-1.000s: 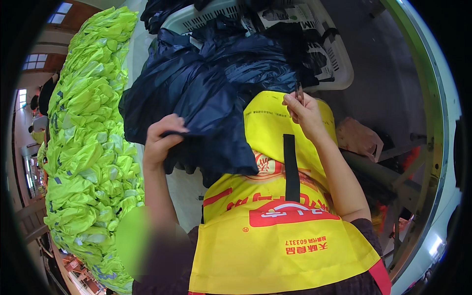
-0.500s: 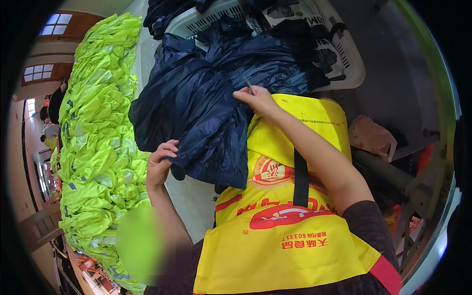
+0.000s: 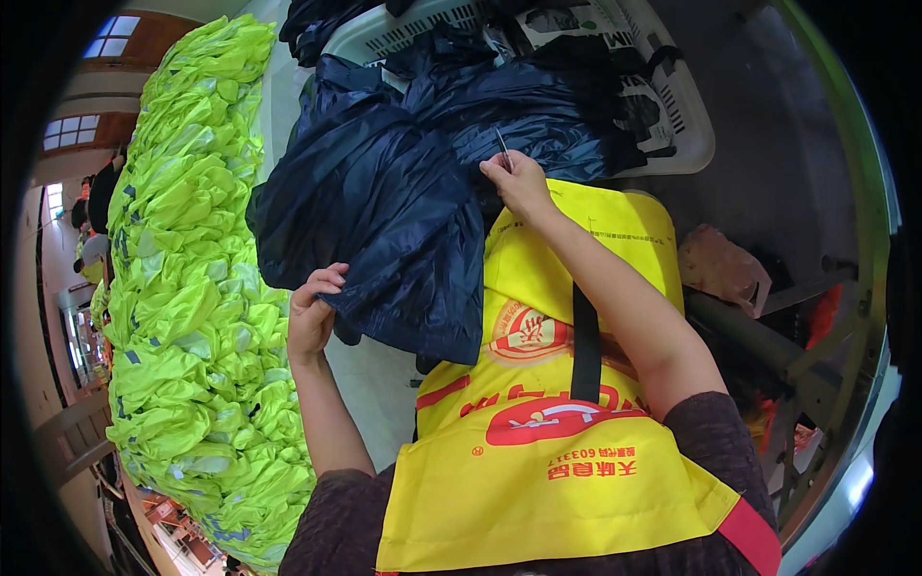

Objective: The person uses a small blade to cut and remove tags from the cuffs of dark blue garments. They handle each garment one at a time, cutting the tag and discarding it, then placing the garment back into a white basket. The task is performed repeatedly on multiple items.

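A dark navy garment [image 3: 375,211] of thin, shiny cloth lies bunched in front of me, its lower edge hanging over the table's edge. My left hand [image 3: 313,305] pinches that edge at its left corner, thumb hidden partly by the cloth. Just right of the garment, my right hand [image 3: 519,184] is closed around a slim, pointed metal tool [image 3: 502,144] whose tip points up and away; whether it is tweezers or thread snips I cannot tell. More navy cloth [image 3: 538,106] lies behind it, spilling from a white plastic basket [image 3: 696,134].
A long heap of neon yellow-green garments [image 3: 192,288] runs along the left. My yellow apron [image 3: 557,509] covers my lap. A crumpled pale plastic bag [image 3: 720,269] and metal frame bars [image 3: 749,331] are at the right. Pale table surface [image 3: 370,389] shows below the garment.
My right hand has moved slightly right, off the garment's edge, and the tool now points up more plainly. My left hand keeps its pinch on the cloth.
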`<move>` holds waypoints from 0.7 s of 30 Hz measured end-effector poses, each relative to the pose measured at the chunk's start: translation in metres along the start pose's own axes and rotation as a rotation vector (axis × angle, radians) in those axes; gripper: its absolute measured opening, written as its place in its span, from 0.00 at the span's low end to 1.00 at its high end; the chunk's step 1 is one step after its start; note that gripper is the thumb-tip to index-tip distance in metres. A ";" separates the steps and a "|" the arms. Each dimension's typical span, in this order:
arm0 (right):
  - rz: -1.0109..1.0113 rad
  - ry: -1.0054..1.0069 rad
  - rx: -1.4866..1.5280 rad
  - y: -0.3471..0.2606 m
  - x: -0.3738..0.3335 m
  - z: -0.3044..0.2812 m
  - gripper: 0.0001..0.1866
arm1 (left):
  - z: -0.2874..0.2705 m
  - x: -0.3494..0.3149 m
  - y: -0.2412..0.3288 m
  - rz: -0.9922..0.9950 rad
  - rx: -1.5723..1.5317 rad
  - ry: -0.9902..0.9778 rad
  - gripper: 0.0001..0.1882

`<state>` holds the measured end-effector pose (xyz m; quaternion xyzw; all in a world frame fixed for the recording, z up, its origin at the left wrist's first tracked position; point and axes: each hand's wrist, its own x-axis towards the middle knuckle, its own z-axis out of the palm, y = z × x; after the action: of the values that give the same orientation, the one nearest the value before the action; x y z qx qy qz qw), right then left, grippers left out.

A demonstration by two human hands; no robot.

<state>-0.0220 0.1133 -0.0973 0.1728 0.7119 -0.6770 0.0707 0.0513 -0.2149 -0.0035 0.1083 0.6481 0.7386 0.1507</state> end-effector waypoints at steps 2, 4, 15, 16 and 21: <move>0.040 -0.052 0.138 0.001 -0.004 0.005 0.13 | 0.002 -0.001 -0.001 -0.007 -0.028 0.020 0.06; 0.028 -0.121 0.037 0.000 -0.019 0.010 0.14 | 0.005 -0.001 -0.002 -0.002 -0.065 0.034 0.06; 0.076 -0.090 0.209 -0.005 -0.018 -0.014 0.09 | 0.017 0.001 -0.002 0.038 -0.061 0.055 0.07; 0.107 -0.108 0.225 -0.008 -0.019 -0.019 0.09 | 0.017 0.001 -0.002 0.034 -0.060 0.047 0.07; 0.197 -0.141 0.286 -0.018 -0.024 -0.013 0.12 | 0.016 0.002 0.002 -0.016 -0.028 0.029 0.07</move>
<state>-0.0043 0.1224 -0.0710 0.2021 0.5814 -0.7714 0.1612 0.0545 -0.1996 0.0011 0.0901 0.6408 0.7478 0.1488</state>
